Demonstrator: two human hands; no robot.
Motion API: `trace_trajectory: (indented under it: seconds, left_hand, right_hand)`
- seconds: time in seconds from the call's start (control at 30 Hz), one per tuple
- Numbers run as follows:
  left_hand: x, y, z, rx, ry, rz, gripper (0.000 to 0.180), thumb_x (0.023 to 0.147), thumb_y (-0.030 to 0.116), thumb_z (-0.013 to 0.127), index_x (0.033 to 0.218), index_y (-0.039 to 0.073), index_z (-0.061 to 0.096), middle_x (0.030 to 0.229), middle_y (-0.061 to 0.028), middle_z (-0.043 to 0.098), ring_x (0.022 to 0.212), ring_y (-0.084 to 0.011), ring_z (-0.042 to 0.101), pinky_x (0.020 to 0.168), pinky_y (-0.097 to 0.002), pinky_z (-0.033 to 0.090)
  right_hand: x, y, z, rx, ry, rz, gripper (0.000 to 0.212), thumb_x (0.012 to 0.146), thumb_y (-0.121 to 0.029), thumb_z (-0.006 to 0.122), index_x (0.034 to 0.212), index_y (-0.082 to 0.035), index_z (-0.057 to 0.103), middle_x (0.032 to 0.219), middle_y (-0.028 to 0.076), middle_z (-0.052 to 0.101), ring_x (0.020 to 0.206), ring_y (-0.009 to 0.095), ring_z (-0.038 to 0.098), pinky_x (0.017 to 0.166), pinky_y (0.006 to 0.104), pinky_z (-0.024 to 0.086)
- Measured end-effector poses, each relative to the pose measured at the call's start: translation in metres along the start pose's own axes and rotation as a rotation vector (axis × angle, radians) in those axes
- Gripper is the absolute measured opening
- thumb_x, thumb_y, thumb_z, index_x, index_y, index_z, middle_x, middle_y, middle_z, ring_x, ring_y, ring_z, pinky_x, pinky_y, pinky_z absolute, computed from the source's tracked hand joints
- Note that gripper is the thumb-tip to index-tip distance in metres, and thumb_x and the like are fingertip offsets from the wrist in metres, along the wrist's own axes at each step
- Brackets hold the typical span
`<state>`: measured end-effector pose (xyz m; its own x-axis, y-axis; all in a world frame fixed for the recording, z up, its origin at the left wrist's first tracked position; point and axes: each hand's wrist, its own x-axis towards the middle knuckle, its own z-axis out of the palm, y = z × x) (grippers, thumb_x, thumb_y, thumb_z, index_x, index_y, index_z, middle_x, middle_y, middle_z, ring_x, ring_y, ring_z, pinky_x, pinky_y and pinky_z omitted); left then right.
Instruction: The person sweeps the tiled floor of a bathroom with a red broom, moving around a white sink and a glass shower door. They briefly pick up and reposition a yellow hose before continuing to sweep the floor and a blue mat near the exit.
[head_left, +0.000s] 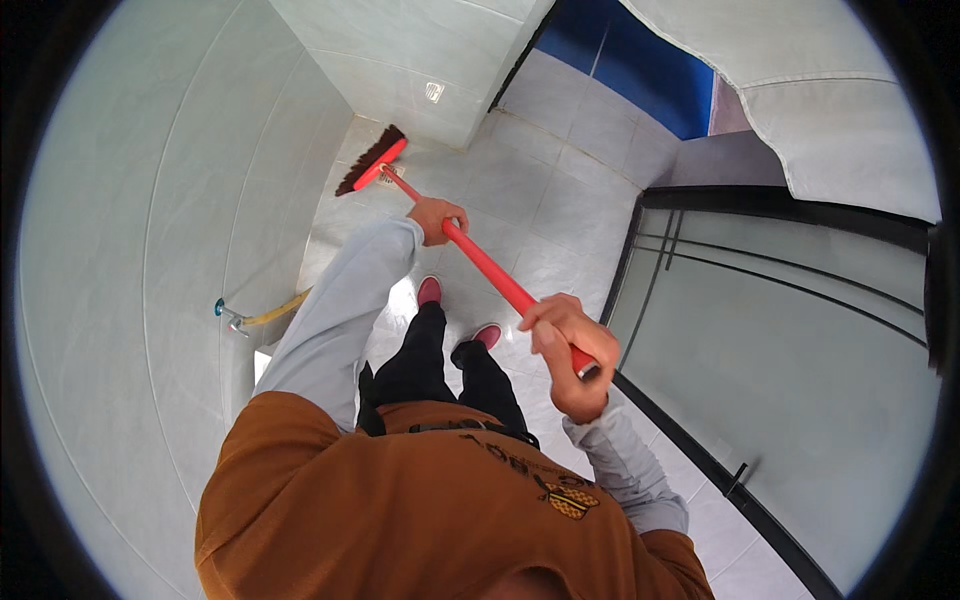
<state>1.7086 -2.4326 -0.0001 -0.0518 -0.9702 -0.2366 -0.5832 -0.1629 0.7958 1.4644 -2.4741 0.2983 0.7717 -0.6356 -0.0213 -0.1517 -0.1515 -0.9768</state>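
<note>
A red broom (pixel 488 268) slants across the view, its head at the far left and the end of its handle at the near right. My left hand (pixel 437 220) is closed around the handle lower down, close to the head. Nearer to me, my right hand (pixel 571 352) wraps the top of the handle, with the handle's end showing at the palm. The broom's head (pixel 374 162) has dark bristles and rests over the tiled floor near the wall corner, beside a small floor drain (pixel 392 176).
Tiled wall (pixel 130 250) rises at the left, with a tap (pixel 232 318) and yellow hose (pixel 277 309). A frosted glass door (pixel 780 330) in a black frame stands at the right. White cloth (pixel 790 80) hangs at the upper right, near a blue panel (pixel 640 70). My red shoes (pixel 429 291) stand on grey floor tiles.
</note>
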Motion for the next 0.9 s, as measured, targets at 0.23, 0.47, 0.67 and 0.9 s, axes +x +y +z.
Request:
trace_trajectory:
  seconds: [0.23, 0.47, 0.67, 0.9]
  left_hand:
    - [-0.017, 0.066, -0.019, -0.036, 0.267, 0.217, 0.017, 0.068, 0.012, 0.067, 0.083, 0.018, 0.062, 0.064, -0.0060, 0.061, 0.062, -0.0296, 0.060, 0.058, -0.0389, 0.046]
    - [-0.016, -0.018, -0.032, 0.078, 0.178, -0.024, 0.016, 0.067, 0.010, 0.068, 0.081, 0.018, 0.064, 0.074, -0.0046, 0.066, 0.075, -0.0286, 0.064, 0.067, -0.0391, 0.049]
    - [0.002, 0.034, 0.007, -0.047, -0.065, 0.245, 0.016, 0.067, 0.012, 0.066, 0.082, 0.017, 0.065, 0.078, -0.0066, 0.066, 0.078, -0.0300, 0.063, 0.068, -0.0410, 0.048]
    - [-0.059, 0.078, -0.014, -0.085, 0.262, 0.169, 0.013, 0.067, 0.018, 0.068, 0.078, 0.015, 0.062, 0.070, -0.0071, 0.064, 0.068, -0.0295, 0.063, 0.059, -0.0393, 0.047]
  right_hand:
    - [0.014, -0.066, -0.032, 0.243, 0.111, -0.271, 0.024, 0.086, -0.009, 0.059, 0.064, -0.003, 0.051, 0.064, 0.007, 0.055, 0.067, 0.023, 0.059, 0.079, 0.0456, 0.043]
    - [0.019, -0.019, 0.021, 0.051, -0.117, -0.092, 0.012, 0.081, 0.002, 0.059, 0.070, 0.001, 0.056, 0.071, 0.010, 0.057, 0.080, 0.026, 0.062, 0.081, 0.0385, 0.042]
    - [-0.027, -0.041, -0.006, -0.107, -0.072, -0.069, 0.015, 0.077, 0.002, 0.059, 0.064, -0.003, 0.052, 0.066, 0.007, 0.055, 0.072, 0.026, 0.062, 0.081, 0.0449, 0.041]
    - [0.003, -0.095, -0.018, 0.074, -0.095, -0.166, 0.023, 0.076, -0.012, 0.060, 0.058, -0.007, 0.047, 0.054, 0.004, 0.052, 0.063, 0.024, 0.062, 0.086, 0.0508, 0.039]
